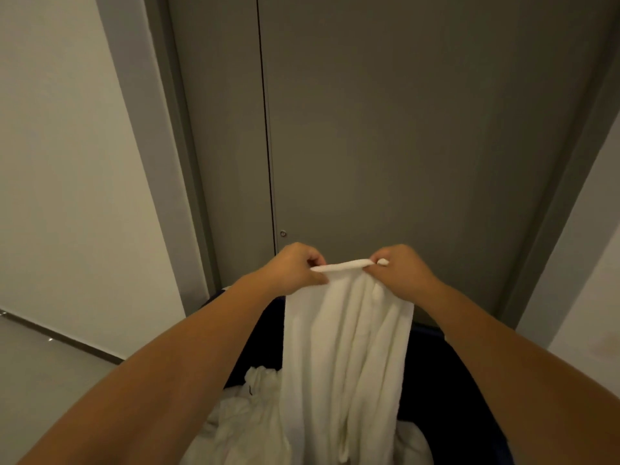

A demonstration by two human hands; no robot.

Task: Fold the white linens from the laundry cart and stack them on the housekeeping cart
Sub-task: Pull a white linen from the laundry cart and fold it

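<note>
The linen (347, 347) is pinched along its top edge, each grip clamped on the cloth: left hand (295, 268) at one end, right hand (404, 271) at the other, with little edge between them. It is hung bunched over the cart (446, 374), its lower end lost among the pile (241, 417) at the cart's left side. A crooked fold is likely if the true corners are not held. Pile cloth could be dragged up, or a thin pinch lost.
</note>
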